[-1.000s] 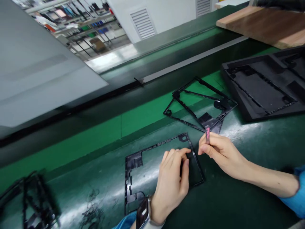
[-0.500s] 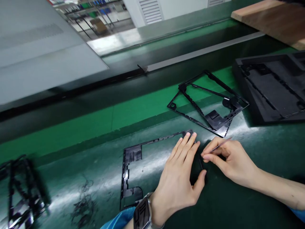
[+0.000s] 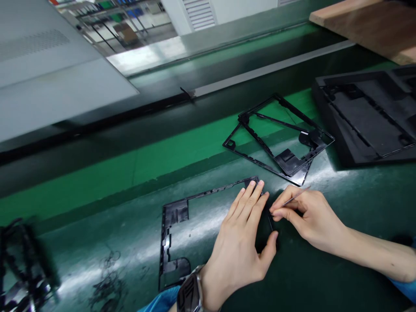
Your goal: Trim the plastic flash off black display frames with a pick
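A thin black plastic frame lies flat on the green work surface in front of me. My left hand rests on its right-hand part with the fingers stretched out and the thumb spread, covering some of it. Pinched between thumb and fingers of my right hand is a thin, narrow blade-like tool, its upper end sticking out past the knuckles. These fingertips are at the frame's right edge, beside my left fingers. The tool's working end is hidden by the fingers.
Two more black frames lie overlapped beyond my hands. At the right sits a black foam tray with a frame in it. Thin black scraps and a blurred pile of frames are at left. A wooden board is far right.
The whole view has shifted slightly, so things appear a little further left. My left hand stays on the frame, and my right fingertips remain at its right edge with the tool.
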A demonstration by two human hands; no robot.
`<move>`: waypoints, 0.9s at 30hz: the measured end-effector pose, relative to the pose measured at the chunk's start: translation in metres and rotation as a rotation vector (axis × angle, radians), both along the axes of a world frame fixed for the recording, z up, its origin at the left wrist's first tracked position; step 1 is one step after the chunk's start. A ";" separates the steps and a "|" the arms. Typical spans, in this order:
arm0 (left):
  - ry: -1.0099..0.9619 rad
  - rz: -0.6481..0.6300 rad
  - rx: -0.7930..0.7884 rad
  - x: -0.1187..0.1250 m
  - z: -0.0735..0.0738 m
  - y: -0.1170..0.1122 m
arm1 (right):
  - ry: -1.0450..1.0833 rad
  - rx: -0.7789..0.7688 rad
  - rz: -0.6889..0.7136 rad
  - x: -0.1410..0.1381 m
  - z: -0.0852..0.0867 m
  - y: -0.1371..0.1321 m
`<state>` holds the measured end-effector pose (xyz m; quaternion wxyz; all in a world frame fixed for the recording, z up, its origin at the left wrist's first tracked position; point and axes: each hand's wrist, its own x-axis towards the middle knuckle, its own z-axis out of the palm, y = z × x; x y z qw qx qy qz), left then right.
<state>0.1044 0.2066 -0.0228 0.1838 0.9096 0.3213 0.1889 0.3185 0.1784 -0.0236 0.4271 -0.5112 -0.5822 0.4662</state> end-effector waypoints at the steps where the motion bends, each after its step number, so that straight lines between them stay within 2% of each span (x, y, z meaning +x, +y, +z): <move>1: 0.001 -0.002 0.003 0.000 0.000 0.000 | -0.007 0.013 -0.001 0.000 0.000 0.000; 6: 0.002 -0.003 0.008 0.000 0.000 0.000 | -0.034 0.077 0.002 0.000 0.001 -0.001; 27: 0.011 -0.008 0.013 0.000 -0.001 0.000 | -0.116 0.130 -0.019 -0.003 0.000 -0.002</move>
